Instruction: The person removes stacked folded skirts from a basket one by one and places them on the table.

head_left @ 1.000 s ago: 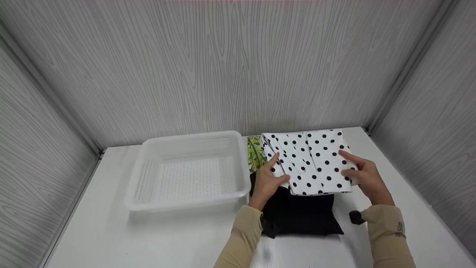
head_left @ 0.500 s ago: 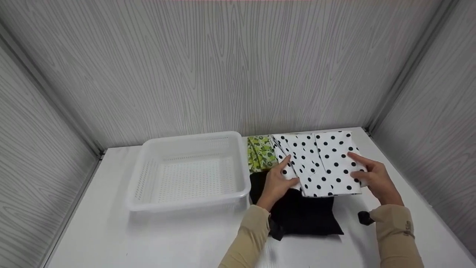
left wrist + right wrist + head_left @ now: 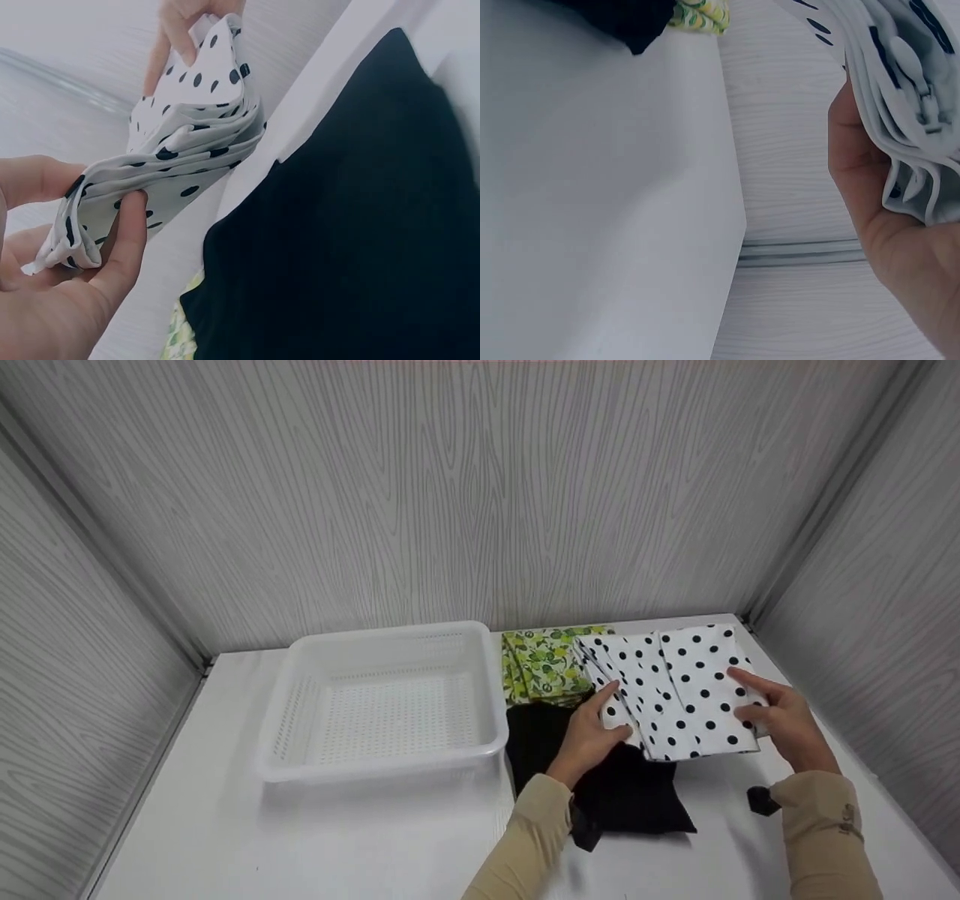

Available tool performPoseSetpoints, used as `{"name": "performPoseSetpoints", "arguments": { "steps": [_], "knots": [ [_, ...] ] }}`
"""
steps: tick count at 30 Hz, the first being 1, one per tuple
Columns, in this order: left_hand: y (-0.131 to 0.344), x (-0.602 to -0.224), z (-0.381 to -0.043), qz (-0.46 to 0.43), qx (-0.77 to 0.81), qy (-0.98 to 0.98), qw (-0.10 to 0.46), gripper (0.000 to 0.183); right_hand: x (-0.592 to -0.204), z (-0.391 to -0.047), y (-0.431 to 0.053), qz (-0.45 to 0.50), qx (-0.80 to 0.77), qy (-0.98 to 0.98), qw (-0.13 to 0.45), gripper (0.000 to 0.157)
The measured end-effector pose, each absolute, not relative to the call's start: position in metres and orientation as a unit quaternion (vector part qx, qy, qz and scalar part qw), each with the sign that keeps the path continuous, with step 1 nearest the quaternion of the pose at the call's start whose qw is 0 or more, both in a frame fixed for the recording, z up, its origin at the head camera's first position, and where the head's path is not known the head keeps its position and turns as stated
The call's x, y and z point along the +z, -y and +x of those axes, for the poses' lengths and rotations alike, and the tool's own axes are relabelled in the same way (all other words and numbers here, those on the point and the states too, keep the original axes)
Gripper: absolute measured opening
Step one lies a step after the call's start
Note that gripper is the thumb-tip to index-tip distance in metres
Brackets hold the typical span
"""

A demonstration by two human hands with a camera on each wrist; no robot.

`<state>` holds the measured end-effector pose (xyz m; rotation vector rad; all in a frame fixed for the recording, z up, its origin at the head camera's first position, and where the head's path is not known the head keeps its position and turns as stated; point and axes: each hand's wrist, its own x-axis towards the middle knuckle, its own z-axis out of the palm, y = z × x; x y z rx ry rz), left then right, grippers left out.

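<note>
A folded white cloth with black polka dots (image 3: 694, 697) is held up between both hands at the table's right side. My left hand (image 3: 592, 739) pinches its left edge, thumb on top and fingers beneath, as the left wrist view shows. At the opposite edge my right hand (image 3: 787, 724) grips the stacked layers. Inside the folds, the right wrist view shows a small white fitting (image 3: 911, 67), its kind unclear. A folded black cloth (image 3: 630, 791) lies below the hands, partly hidden by the left forearm. Behind it sits a folded green-and-yellow patterned cloth (image 3: 547, 664).
A white perforated plastic basket (image 3: 382, 769) stands on the white table (image 3: 345, 840), left of the cloths. Grey wood-grain panels (image 3: 450, 510) close in the back and both sides. The patterned cloth lies close to the basket's right wall.
Both hands have moved right, carrying the polka-dot cloth with them. More of the green-and-yellow cloth now shows. The basket and black cloth stay put.
</note>
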<state>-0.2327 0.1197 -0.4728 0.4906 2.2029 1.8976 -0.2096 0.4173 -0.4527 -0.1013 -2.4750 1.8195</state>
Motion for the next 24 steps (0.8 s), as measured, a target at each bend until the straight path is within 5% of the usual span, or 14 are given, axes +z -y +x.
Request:
{"name": "performPoseSetpoints", "arguments": {
  "steps": [12, 24],
  "knots": [
    [-0.159, -0.479, -0.226, 0.137, 0.619, -0.768, 0.089, 0.062, -0.456, -0.200, -0.442, -0.070, 0.575, 0.813, 0.052, 0.070],
    [-0.187, -0.488, -0.216, 0.195, 0.583, -0.775, 0.147, 0.077, -0.459, -0.190, -0.463, -0.132, 0.531, 0.835, 0.054, 0.074]
  ]
}}
